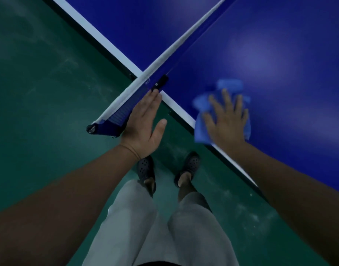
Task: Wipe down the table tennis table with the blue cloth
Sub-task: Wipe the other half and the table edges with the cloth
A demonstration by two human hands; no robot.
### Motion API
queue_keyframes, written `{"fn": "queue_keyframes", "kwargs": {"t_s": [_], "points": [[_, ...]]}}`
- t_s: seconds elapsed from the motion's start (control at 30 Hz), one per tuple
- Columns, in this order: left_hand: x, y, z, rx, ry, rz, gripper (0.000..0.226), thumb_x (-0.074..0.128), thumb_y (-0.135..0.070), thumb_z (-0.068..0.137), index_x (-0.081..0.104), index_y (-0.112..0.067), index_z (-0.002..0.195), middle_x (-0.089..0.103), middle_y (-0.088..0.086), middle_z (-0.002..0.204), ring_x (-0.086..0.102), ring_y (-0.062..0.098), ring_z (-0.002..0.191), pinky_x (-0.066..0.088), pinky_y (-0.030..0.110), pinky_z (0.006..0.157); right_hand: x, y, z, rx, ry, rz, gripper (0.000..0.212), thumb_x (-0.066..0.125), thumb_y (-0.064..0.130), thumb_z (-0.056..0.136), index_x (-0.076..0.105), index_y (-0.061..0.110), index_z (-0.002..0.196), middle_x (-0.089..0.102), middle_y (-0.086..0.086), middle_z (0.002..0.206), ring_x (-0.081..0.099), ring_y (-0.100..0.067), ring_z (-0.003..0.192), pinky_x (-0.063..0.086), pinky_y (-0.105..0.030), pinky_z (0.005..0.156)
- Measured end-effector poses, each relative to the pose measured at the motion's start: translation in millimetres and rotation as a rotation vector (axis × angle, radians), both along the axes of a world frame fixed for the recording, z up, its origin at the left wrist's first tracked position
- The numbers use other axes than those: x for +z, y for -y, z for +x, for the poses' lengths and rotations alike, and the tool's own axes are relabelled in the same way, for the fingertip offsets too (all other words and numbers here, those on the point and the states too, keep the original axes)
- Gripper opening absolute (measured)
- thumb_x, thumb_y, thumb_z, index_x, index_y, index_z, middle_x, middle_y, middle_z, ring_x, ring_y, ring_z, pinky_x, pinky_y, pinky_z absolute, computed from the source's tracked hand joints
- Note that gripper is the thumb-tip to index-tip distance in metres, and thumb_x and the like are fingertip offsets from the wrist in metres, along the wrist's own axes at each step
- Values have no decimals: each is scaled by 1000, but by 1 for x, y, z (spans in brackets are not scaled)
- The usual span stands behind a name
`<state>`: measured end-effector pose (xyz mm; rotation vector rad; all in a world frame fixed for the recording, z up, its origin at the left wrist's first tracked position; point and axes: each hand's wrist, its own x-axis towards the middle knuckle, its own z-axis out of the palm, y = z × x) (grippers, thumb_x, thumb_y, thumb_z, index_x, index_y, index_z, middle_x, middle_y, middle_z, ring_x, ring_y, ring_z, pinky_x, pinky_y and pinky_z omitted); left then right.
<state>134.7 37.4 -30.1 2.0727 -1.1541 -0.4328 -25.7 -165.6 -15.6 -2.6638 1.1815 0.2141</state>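
the right hand (pixel 227 120) lay flat on the blue cloth (pixel 200 129), its fingers (pixel 225 98) spread and straight, pressing the cloth down rather than gripping it. the cloth sat bunched on the tabletop (pixel 280 54) at the near edge, right of the net (pixel 164 56), and its near corner appeared to hang just past the white edge line (pixel 178 106). the left hand (pixel 143 123) held nothing: its fingers (pixel 153 98) were straight and together, resting along the net clamp (pixel 114 121) that stuck out over the green floor (pixel 39 93), with the thumb apart. the likeliest slip from here, as i judged it, was the cloth sliding out from under the flat palm, since no finger curled round it; a stroke toward the near edge could have pushed it off onto the floor. bunched as it was, it could also have wiped only a narrow strip and left streaks, and the blurred folds gave no clue how evenly it met the surface. a stroke to the left could have run it into the net, and leaning on the clamp could have shifted it or slackened the net. most of the tabletop, far and right, looked not yet reached.
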Motion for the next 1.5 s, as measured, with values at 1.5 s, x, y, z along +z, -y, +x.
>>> {"fn": "queue_keyframes", "kwargs": {"t_s": [1.5], "points": [[8,135,-192,-768,459,79,57,39,-37,98,45,-9,148,35,14,160,24,31,151,13,58,123,-15,-20,-358,-1139,-8,-172,61,24,55,98,43,32,151,27,-3,164,17,-38,152,13,-62,119]]}}
